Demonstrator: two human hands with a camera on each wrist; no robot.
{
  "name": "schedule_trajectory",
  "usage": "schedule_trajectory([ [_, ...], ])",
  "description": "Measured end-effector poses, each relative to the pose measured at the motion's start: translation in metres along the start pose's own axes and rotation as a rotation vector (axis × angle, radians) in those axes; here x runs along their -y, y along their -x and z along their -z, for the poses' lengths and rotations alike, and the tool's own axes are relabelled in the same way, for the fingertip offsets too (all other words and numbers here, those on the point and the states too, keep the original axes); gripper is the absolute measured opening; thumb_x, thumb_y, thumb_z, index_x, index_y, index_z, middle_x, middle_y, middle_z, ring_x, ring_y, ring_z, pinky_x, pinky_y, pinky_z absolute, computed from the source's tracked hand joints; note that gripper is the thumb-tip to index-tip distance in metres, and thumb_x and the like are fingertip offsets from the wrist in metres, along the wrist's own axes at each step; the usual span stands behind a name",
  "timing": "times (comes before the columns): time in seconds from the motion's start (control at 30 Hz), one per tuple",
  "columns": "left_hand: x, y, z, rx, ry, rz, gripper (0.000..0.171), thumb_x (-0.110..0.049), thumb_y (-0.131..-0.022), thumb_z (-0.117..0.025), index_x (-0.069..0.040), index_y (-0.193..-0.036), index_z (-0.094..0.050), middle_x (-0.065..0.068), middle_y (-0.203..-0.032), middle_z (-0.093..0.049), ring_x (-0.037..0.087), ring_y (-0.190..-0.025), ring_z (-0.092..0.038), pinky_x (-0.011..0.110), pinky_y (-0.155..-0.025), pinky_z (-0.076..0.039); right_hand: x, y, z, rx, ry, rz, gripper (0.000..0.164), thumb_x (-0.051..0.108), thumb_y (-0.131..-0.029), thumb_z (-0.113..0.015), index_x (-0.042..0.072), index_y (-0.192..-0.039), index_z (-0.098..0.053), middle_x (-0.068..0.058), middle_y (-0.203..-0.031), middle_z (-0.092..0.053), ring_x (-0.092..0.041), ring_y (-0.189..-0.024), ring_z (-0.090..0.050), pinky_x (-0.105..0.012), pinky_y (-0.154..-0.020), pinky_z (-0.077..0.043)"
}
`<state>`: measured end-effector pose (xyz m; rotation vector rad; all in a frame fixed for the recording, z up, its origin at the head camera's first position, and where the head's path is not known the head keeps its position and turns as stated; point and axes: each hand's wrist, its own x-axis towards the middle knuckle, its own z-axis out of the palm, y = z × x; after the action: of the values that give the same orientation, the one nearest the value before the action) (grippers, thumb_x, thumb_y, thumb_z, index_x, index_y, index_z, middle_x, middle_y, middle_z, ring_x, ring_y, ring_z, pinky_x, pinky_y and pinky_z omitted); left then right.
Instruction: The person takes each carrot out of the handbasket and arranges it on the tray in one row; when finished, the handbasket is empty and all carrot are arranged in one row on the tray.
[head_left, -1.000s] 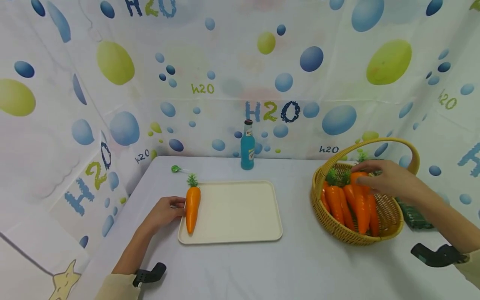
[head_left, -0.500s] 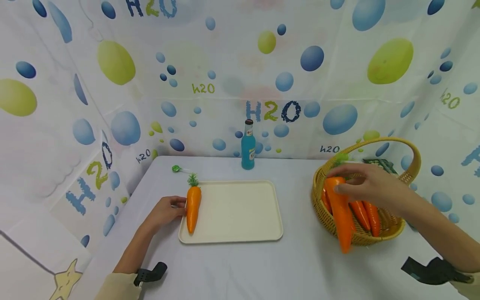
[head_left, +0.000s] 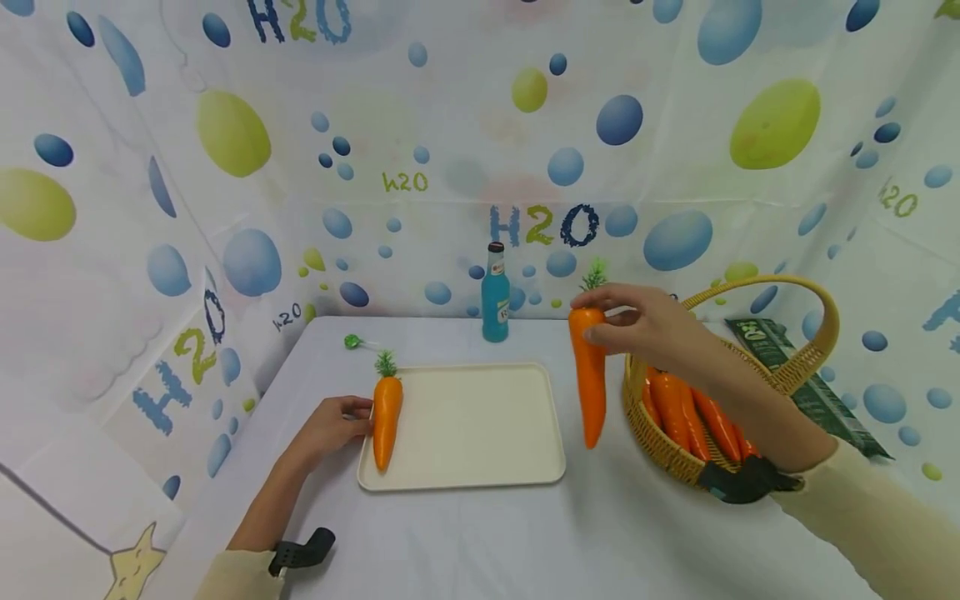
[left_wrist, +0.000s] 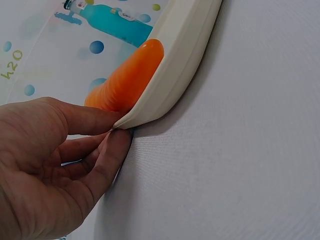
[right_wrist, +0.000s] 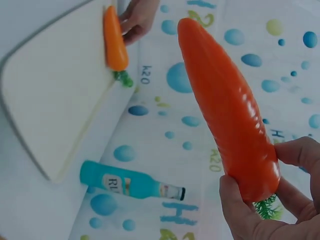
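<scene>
My right hand (head_left: 637,321) grips an orange carrot (head_left: 590,379) by its thick top, tip hanging down, in the air just right of the cream tray (head_left: 480,483). Its green leafy tuft pokes up behind the fingers; in the right wrist view the carrot (right_wrist: 227,110) looks glossy. My left hand (head_left: 335,429) pinches the tray's left rim between thumb and fingers, as the left wrist view shows at the tray edge (left_wrist: 175,90). A second carrot (head_left: 386,423) lies on the tray along that rim, leaves toward the back.
A wicker basket (head_left: 637,417) with several carrots stands at the right, partly hidden behind my right forearm. Behind it lies a dark green packet (head_left: 832,408). A blue bottle (head_left: 495,300) stands at the table's back edge, and a green lollipop (head_left: 352,341) lies back left.
My right hand has lifted a carrot out of the basket and carried it left to beside the tray. The left hand has stayed at the tray's rim.
</scene>
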<state>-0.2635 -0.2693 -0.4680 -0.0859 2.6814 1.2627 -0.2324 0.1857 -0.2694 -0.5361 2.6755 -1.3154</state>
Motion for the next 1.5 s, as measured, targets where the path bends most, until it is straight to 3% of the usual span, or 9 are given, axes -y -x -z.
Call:
schedule_trajectory([
  [0.23, 0.001, 0.001, -0.002, 0.008, 0.014, -0.011, 0.047, -0.013, -0.086, -0.072, 0.004, -0.128, -0.06, 0.011, -0.105, -0.063, 0.023, -0.089, -0.059, 0.032, -0.077, -0.053, 0.002, -0.048, -0.032, 0.002, -0.097, 0.084, 0.038, 0.024, -0.093, -0.069, 0.017, -0.13, -0.063, -0.008, -0.125, -0.057, -0.028, -0.104, -0.063, -0.04, -0.082, -0.056],
  [0.4, 0.001, 0.0, -0.002, -0.001, 0.026, -0.047, 0.046, -0.01, -0.084, -0.072, 0.006, -0.126, -0.061, 0.013, -0.105, -0.064, 0.022, -0.088, -0.061, 0.032, -0.075, -0.053, 0.005, -0.079, -0.059, 0.014, -0.154, 0.095, 0.036, 0.019, -0.092, -0.069, 0.014, -0.127, -0.065, -0.01, -0.122, -0.058, -0.03, -0.1, -0.064, -0.039, -0.08, -0.056],
  [0.67, -0.001, 0.003, 0.001, -0.011, 0.012, -0.035, 0.047, -0.01, -0.085, -0.071, 0.006, -0.127, -0.06, 0.012, -0.105, -0.064, 0.023, -0.088, -0.06, 0.033, -0.076, -0.053, 0.0, -0.122, -0.116, 0.05, -0.189, 0.09, 0.034, 0.015, -0.09, -0.07, 0.012, -0.123, -0.068, -0.01, -0.114, -0.059, -0.027, -0.093, -0.065, -0.031, -0.07, -0.058],
  [1.07, 0.0, 0.0, -0.001, -0.016, 0.014, -0.024, 0.046, -0.012, -0.085, -0.072, 0.004, -0.127, -0.061, 0.011, -0.105, -0.065, 0.023, -0.089, -0.06, 0.034, -0.078, -0.053, -0.017, -0.15, -0.196, 0.126, -0.103, 0.033, 0.032, 0.021, -0.089, -0.074, 0.016, -0.12, -0.071, -0.006, -0.112, -0.063, -0.017, -0.084, -0.064, -0.026, -0.067, -0.056],
  [1.5, -0.003, -0.002, -0.003, -0.01, 0.012, -0.017, 0.046, -0.013, -0.085, -0.072, 0.004, -0.127, -0.061, 0.012, -0.104, -0.065, 0.023, -0.088, -0.06, 0.033, -0.076, -0.053, -0.026, -0.161, -0.242, 0.147, -0.067, -0.034, 0.033, 0.024, -0.089, -0.075, 0.015, -0.12, -0.071, -0.002, -0.106, -0.064, -0.015, -0.081, -0.062, -0.024, -0.064, -0.055],
])
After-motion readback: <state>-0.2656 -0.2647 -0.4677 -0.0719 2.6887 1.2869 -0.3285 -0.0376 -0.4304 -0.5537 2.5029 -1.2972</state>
